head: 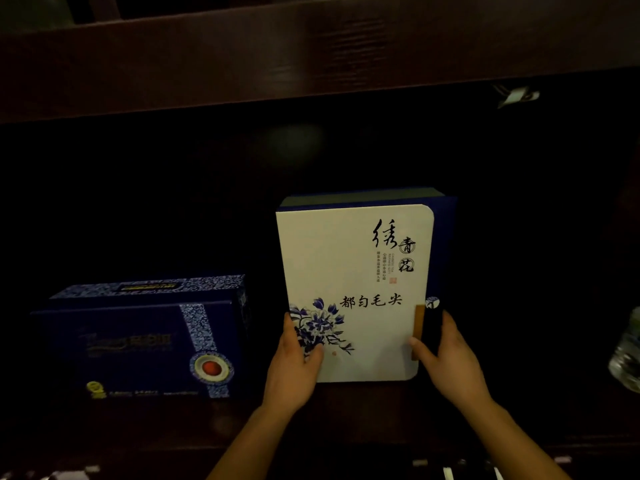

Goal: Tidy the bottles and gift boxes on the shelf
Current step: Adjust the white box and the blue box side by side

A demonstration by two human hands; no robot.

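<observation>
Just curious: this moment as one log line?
left hand: grips white gift box | right hand: grips it | blue gift box: apart, left

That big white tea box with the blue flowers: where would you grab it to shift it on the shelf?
By its two long side edges, low down, coming from the front with one hand per side. The white tea box stands tall and broad-faced, too wide for one hand. The left hand and right hand hold it so, thumbs on the front.
</observation>
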